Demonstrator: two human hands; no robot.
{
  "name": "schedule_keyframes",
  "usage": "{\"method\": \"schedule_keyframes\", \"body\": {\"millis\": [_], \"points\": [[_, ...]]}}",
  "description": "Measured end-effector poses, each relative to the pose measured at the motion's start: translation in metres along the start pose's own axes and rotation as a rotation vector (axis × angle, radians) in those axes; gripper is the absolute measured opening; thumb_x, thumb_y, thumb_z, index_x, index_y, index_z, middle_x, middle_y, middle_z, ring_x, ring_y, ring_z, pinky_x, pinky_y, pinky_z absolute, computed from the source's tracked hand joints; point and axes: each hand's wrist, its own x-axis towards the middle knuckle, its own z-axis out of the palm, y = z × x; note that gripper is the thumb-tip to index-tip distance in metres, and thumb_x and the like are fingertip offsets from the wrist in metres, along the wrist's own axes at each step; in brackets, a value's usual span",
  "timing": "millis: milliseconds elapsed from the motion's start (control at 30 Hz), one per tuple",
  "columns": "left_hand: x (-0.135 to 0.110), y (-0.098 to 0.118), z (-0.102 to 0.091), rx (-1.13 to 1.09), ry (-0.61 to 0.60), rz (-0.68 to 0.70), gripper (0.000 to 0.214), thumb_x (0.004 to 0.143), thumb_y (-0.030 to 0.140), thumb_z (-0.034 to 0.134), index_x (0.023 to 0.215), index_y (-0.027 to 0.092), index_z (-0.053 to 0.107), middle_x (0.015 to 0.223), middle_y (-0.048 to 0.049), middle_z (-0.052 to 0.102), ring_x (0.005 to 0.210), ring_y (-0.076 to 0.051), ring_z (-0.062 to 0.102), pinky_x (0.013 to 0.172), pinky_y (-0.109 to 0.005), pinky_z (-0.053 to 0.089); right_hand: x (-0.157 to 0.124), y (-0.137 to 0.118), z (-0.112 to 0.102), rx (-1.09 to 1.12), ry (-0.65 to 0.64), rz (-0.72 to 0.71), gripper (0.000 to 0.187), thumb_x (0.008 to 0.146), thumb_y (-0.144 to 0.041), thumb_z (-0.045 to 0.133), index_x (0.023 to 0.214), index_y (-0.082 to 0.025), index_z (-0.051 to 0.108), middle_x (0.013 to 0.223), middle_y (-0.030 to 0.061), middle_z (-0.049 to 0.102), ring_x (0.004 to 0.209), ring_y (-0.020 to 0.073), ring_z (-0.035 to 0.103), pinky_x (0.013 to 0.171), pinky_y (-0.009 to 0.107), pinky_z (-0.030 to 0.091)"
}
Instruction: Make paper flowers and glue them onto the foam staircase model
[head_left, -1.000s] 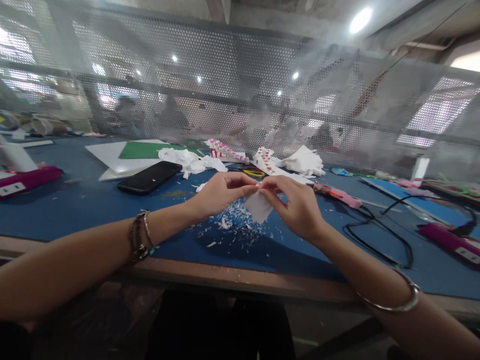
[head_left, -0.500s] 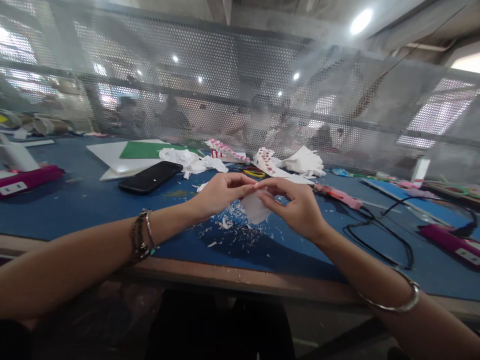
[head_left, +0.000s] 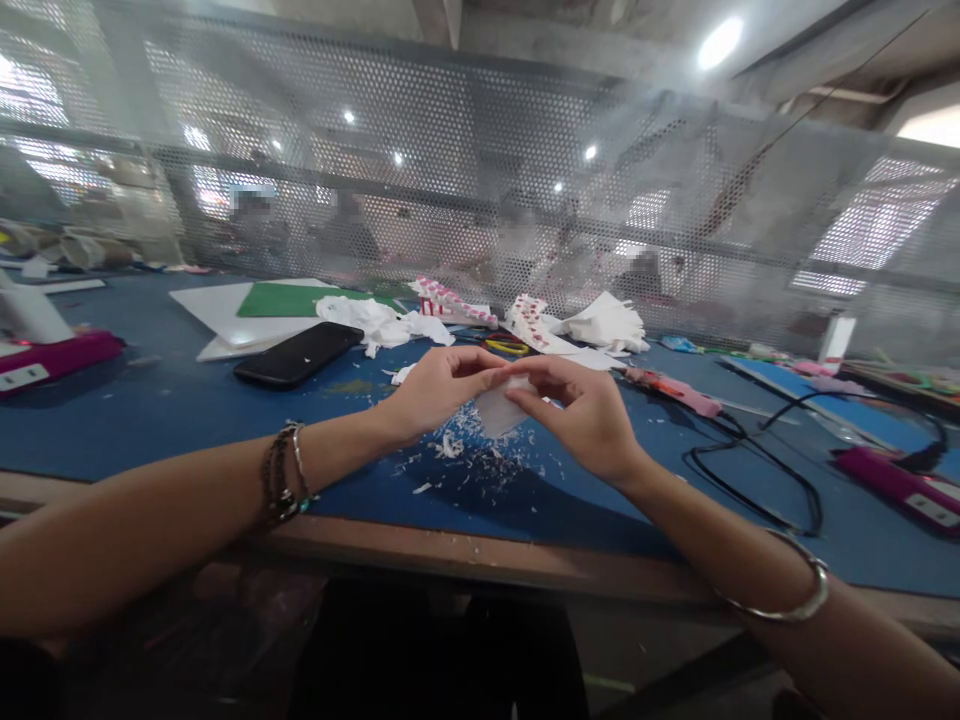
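Between my two hands hangs a small, thin white piece of paper (head_left: 501, 412), pinched along its upper edge. My left hand (head_left: 439, 392) has thumb and forefinger closed on its left end. My right hand (head_left: 581, 408) pinches the same piece from the right, fingertips almost touching those of the left. The paper's top edge is partly hidden behind the fingers. Beneath it, white paper scraps (head_left: 450, 446) lie scattered over the blue table mat (head_left: 352, 455).
A black phone (head_left: 300, 355) lies left, beside crumpled white paper (head_left: 367, 318) and a green sheet (head_left: 289, 299). Yellow-handled scissors (head_left: 508, 346) are behind my hands. Right are a pink glue gun (head_left: 675, 391), its black cable (head_left: 750, 440) and a purple power strip (head_left: 900, 487). A perforated screen (head_left: 450, 150) stands behind.
My right hand has shifted slightly left, and the white paper hanging from the fingers has moved a little left and up. Both hands keep their pinch.
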Motion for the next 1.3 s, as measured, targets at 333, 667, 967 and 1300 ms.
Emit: {"method": "schedule_keyframes", "body": {"millis": [333, 667, 967, 1300], "points": [[0.002, -0.002, -0.001, -0.070, -0.015, -0.038, 0.006, 0.067, 0.018, 0.060, 0.069, 0.016, 0.066, 0.062, -0.0012, 0.067, 0.055, -0.009, 0.057, 0.054, -0.021, 0.046, 0.003, 0.001, -0.011, -0.398, 0.009, -0.393, 0.013, 0.077, -0.019, 0.054, 0.083, -0.023, 0.065, 0.077, 0.0005, 0.068, 0.071, 0.0116, 0.061, 0.064, 0.025, 0.047], [0.002, 0.003, -0.001, 0.039, -0.016, -0.036, 0.011, 0.069, 0.022, 0.059, 0.073, 0.014, 0.065, 0.067, -0.0021, 0.066, 0.059, -0.009, 0.056, 0.056, -0.020, 0.044, 0.006, 0.002, -0.012, -0.222, -0.050, -0.199, 0.011, 0.076, -0.021, 0.054, 0.081, -0.017, 0.063, 0.074, 0.0015, 0.065, 0.066, 0.0094, 0.058, 0.061, 0.021, 0.045], [0.001, 0.001, -0.001, 0.120, -0.007, -0.032, 0.014, 0.071, 0.023, 0.058, 0.077, 0.012, 0.065, 0.075, -0.0043, 0.066, 0.066, -0.010, 0.057, 0.060, -0.020, 0.042, 0.005, 0.003, -0.007, -0.033, -0.077, -0.008, 0.011, 0.072, -0.023, 0.058, 0.079, -0.017, 0.063, 0.068, -0.0002, 0.063, 0.057, 0.0070, 0.052, 0.053, 0.020, 0.042], [0.002, 0.000, 0.000, 0.064, -0.007, -0.009, 0.008, 0.069, 0.018, 0.060, 0.071, 0.014, 0.065, 0.067, -0.0011, 0.066, 0.060, -0.008, 0.056, 0.056, -0.018, 0.042, 0.006, 0.000, -0.014, -0.104, -0.088, -0.040, 0.010, 0.071, -0.021, 0.060, 0.078, -0.016, 0.066, 0.072, 0.0006, 0.067, 0.064, 0.0091, 0.060, 0.060, 0.021, 0.048]]}}
